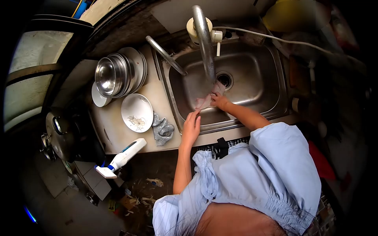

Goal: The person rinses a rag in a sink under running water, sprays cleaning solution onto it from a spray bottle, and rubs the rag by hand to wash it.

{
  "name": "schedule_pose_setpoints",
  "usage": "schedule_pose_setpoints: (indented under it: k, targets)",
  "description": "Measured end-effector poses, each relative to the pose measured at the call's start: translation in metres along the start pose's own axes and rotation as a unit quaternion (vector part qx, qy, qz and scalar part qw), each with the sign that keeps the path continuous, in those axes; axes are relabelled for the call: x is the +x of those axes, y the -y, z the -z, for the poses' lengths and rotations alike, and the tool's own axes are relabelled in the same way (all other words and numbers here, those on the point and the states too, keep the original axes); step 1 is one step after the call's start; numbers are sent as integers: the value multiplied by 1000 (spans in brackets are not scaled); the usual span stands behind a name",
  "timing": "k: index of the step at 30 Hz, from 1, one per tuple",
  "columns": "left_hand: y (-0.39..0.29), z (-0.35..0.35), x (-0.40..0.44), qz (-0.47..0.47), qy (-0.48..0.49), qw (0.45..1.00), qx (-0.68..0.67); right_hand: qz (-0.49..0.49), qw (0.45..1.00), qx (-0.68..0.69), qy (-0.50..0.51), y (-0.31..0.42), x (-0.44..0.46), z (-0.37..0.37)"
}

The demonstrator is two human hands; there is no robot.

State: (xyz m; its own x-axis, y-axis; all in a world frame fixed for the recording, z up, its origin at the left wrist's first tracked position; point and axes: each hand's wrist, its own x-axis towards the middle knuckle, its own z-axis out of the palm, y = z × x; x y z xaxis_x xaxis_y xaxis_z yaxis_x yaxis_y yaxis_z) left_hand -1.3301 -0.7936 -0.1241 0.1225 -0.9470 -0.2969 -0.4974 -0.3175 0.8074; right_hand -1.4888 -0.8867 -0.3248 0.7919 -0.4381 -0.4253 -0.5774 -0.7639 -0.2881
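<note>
A wet pink cloth [203, 102] is stretched over the near-left part of the steel sink [252, 70], below the faucet [204, 43]. My right hand [219, 100] is closed on its middle, and one end of the cloth lies toward the drain [224, 80]. At the sink's near rim, my left hand [191, 126] has its fingertips on the cloth's other end. The fingers there look pinched on it, though the grip is partly hidden.
Left of the sink, the counter holds stacked steel bowls [108, 76], a flowered white plate [137, 113] and a grey scrubbing cloth [162, 129]. A white spray bottle [126, 154] stands at the counter's front edge. A lidded pot [59, 131] is farther left.
</note>
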Motion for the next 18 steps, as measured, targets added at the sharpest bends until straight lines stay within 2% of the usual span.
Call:
schedule_pose_setpoints:
  k: [1,3,4,6,7,9,10,11,12,13,15,16,17,18]
  targets:
    - [3,-1,2,-15,-7,1000,4,-6,1000,14,15,-12,-10,-5]
    - [1,-2,3,-17,2,1000,-12,-100,994,24,29,-26,-35,8]
    - [1,-4,3,-12,8,1000,-26,-108,994,21,27,-41,-42,-7]
    - [5,-10,3,-16,24,999,-35,-238,970,31,44,-72,-45,-45]
    - [12,-13,3,-12,38,998,-39,-247,968,29,39,-74,-49,-37]
    - [29,-22,4,-52,48,997,-29,-268,945,184,47,-76,-58,-13]
    - [28,-26,7,-50,57,997,-35,-246,912,323,-66,-68,-62,-7]
    - [25,-32,10,-48,68,996,-42,-227,906,350,-72,-59,-66,13]
    - [24,-37,17,-116,61,991,-21,-208,870,442,-71,-49,-70,33]
    - [16,-42,23,-129,68,989,-28,-188,851,475,-124,-28,-78,65]
    - [-2,-49,32,-168,36,984,39,-82,731,667,-115,-10,-81,87]
    - [-3,-53,37,-155,51,985,61,-26,720,680,-133,-1,-83,99]
    - [-2,-57,42,-163,53,984,57,-1,685,715,-141,9,-86,112]
    - [4,-62,48,-159,43,980,114,0,656,739,-154,20,-90,128]
